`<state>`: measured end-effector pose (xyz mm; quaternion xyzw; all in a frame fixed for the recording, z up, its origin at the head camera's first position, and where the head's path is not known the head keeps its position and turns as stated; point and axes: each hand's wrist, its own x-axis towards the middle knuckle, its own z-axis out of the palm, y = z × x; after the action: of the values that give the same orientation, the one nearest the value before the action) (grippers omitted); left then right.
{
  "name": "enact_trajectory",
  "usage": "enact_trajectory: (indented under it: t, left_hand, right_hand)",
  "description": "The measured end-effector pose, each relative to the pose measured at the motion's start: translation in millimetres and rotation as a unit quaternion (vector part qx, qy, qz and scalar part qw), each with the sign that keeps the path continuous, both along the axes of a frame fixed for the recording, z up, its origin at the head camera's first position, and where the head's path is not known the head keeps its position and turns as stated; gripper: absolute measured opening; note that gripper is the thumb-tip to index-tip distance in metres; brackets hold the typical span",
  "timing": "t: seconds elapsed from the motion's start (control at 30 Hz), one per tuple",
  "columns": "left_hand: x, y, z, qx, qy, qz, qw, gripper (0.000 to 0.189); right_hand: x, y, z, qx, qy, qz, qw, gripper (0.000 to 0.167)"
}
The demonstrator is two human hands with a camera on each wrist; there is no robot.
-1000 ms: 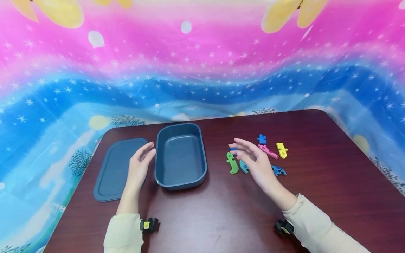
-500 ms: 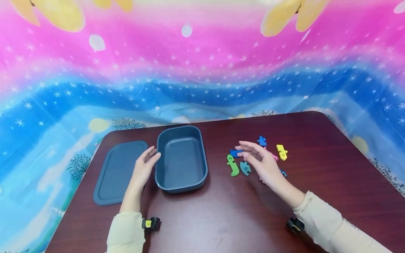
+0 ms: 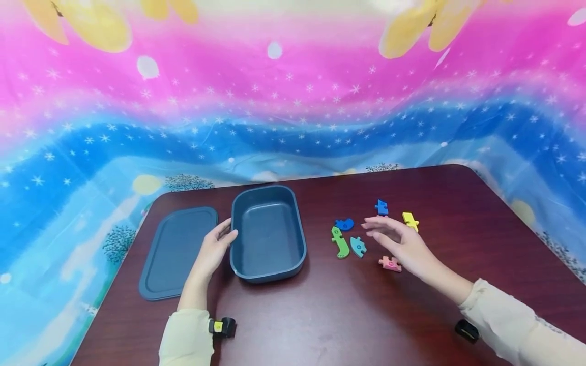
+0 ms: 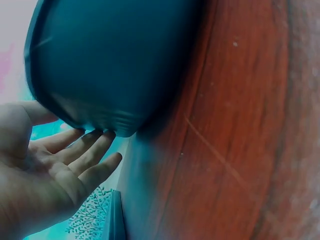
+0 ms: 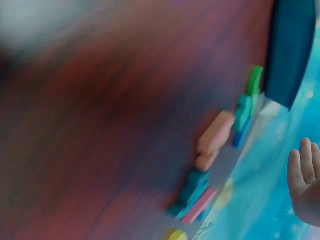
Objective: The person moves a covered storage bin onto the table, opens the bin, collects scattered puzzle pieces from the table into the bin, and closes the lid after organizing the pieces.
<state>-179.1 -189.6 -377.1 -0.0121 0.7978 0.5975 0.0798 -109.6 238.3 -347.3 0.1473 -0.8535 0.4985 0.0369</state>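
My left hand point(image 3: 214, 251) is at the left side of the deep dark blue-grey box point(image 3: 267, 277). Its thumb overlaps the rim in the head view; in the left wrist view the extended fingers point(image 4: 90, 155) reach the box's outer wall. My right hand point(image 3: 409, 249) is held over the puzzle pieces, fingers extended and nothing in its grasp. Around it lie a green piece point(image 3: 340, 243), a teal piece point(image 3: 358, 247), blue pieces point(image 3: 345, 223), a pink piece point(image 3: 390, 264) and a yellow piece point(image 3: 410, 220). The hand partly hides others.
A flat matching lid point(image 3: 178, 254) lies left of the box on the dark red-brown table point(image 3: 293, 325). The table's back edge meets a pink and blue patterned cloth point(image 3: 293, 112). Black wrist cameras point(image 3: 223, 327) are strapped at both sleeves.
My left hand has moved right to the box's side. My right hand has moved right over the pieces, uncovering the blue, teal and front pink ones. The view has shifted slightly.
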Motion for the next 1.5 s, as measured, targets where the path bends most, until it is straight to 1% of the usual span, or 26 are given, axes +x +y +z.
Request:
enact_trajectory:
  t: [0.1, 0.2, 0.37, 0.53, 0.7, 0.8, 1.0, 1.1, 1.27, 1.5]
  left_hand:
    - [1.4, 0.4, -0.1, 0.01, 0.0, -0.008, 0.9999, 0.056]
    - [2.3, 0.1, 0.8, 0.018, 0.002, -0.021, 0.9996, 0.056]
    - [3.8, 1.2, 2.7, 0.018, 0.001, -0.043, 0.9989, 0.059]
    - [4.6, 1.2, 0.6, 0.022, -0.014, -0.059, 0.9979, 0.061]
    - [4.1, 0.3, -0.7, 0.031, -0.024, -0.063, 0.9972, 0.061]
    - [3.6, -0.1, -1.0, 0.029, -0.03, -0.064, 0.9971, 0.062]
    - [2.7, -0.5, -2.0, 0.035, -0.043, -0.071, 0.9959, 0.063]
    - [2.9, -0.2, -1.9, 0.043, -0.043, -0.071, 0.9956, 0.063]
    - [4.1, -0.4, -0.1, 0.037, -0.042, -0.073, 0.9958, 0.063]
    - [3.5, -1.4, -0.3, 0.027, -0.041, -0.076, 0.9959, 0.063]
  right_hand:
    - [3.4, 10.6, -3.5, 0.025, 0.006, -0.007, 0.9996, 0.035]
    - [5.2, 19.8, -3.2, 0.05, 0.008, -0.019, 0.9985, 0.034]
    - [7.6, 33.4, -1.8, 0.083, -0.003, -0.038, 0.9958, 0.031]
    - [11.5, 46.1, -4.1, 0.1, -0.01, -0.039, 0.9942, 0.028]
    - [11.9, 58.0, -9.8, 0.128, -0.009, -0.036, 0.9911, 0.029]
    - [10.4, 64.8, -13.5, 0.137, -0.014, -0.034, 0.9899, 0.029]
    - [4.7, 80.2, -19.7, 0.126, -0.026, -0.028, 0.9912, 0.029]
    - [1.1, 87.6, -21.9, 0.126, -0.032, -0.023, 0.9912, 0.03]
    - [-5.3, 94.7, -26.3, 0.145, -0.048, 0.002, 0.9883, 0.034]
    - [-11.8, 99.0, -35.6, 0.177, -0.025, 0.044, 0.9829, 0.039]
